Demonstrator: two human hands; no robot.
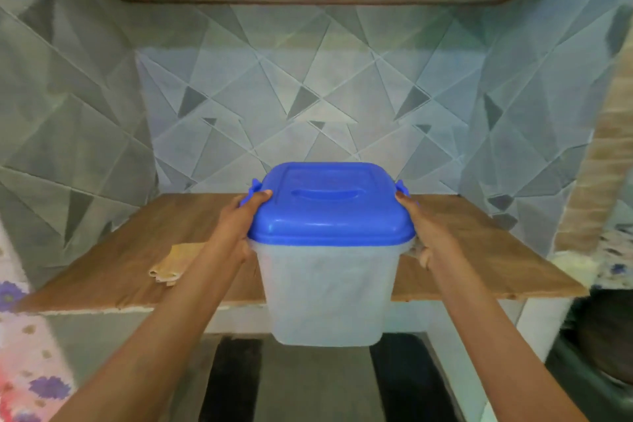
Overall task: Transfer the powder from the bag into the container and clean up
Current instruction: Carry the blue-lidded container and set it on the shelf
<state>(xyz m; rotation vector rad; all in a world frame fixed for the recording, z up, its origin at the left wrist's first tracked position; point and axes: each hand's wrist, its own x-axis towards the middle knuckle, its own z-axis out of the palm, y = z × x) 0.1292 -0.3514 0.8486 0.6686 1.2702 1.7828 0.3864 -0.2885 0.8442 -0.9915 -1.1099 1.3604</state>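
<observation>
In front of the wooden shelf board (479, 250), the left hand (239, 233) is clamped on the left side of the translucent square plastic container (325, 291), thumb up over the edge of its blue snap-on lid (329, 205). The right hand (423, 233) grips the opposite side just under the rim, fingers curled beneath. The lid is on, and the container hangs in the air, its base below the board's front edge. A folded yellowish cloth (174, 260) lies on the board to the left. Grey geometric tiles (308, 96) back the alcove.
</observation>
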